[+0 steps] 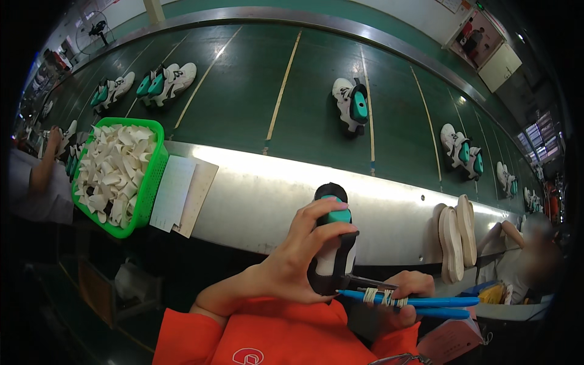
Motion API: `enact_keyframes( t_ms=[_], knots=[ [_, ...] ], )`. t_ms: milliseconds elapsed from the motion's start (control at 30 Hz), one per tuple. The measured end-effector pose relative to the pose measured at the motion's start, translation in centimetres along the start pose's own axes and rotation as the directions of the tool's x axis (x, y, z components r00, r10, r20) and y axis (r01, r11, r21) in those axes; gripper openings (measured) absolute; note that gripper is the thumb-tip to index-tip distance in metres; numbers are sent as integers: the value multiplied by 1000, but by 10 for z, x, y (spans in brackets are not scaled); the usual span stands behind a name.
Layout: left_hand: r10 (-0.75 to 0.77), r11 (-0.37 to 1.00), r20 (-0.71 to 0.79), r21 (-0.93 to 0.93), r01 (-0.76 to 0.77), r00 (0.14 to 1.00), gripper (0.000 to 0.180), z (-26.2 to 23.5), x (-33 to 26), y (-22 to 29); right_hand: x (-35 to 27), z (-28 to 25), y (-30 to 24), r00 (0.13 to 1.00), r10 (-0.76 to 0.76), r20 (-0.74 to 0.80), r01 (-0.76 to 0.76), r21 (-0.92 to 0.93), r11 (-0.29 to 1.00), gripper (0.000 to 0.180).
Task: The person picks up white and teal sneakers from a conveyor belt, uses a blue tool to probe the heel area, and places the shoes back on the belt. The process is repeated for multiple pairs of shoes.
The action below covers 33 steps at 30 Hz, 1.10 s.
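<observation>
My left hand is wrapped round a black and white shoe with a teal last in its opening, held up in front of my chest. Closed in my right hand is a bundle of blue pens with pale rubber bands wound round it. A thin dark metal tool lies along the pens in the same grip, its end close to the shoe's lower part. Whether that end touches the shoe I cannot tell. The right fingers partly cover the tool, so its kind is unclear.
A green basket of white scraps stands left, beside paper sheets. Pale soles lean at the metal ledge's right. Beyond, a green conveyor carries several shoes. Co-workers sit at both sides.
</observation>
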<state>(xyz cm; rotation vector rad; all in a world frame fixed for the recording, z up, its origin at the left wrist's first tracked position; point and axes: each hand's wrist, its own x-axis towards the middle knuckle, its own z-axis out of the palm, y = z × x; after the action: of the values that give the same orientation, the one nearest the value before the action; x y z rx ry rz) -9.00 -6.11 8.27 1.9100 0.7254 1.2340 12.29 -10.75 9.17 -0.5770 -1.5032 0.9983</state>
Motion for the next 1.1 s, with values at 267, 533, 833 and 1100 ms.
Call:
enact_keyframes(
  t_ms=[267, 533, 833, 1100],
  knots=[
    [-72, 996, -68, 46, 75, 995, 85, -3, 9, -6, 75, -7, -41, 820, 351, 452, -64, -537, 841, 27],
    [-82, 990, -118, 102, 94, 990, 94, -11, 25, -12, 98, -9, -29, 802, 179, 570, 124, -452, 883, 22],
    [-84, 990, -99, 108, 95, 992, 96, -14, 21, -16, 66, -40, 14, 996, 57, -72, -63, -86, 994, 27],
    [358, 909, 58, 209, -362, 932, 45, 19, -81, -51, -35, -68, 117, 638, 409, -653, -345, 232, 909, 23]
  ],
)
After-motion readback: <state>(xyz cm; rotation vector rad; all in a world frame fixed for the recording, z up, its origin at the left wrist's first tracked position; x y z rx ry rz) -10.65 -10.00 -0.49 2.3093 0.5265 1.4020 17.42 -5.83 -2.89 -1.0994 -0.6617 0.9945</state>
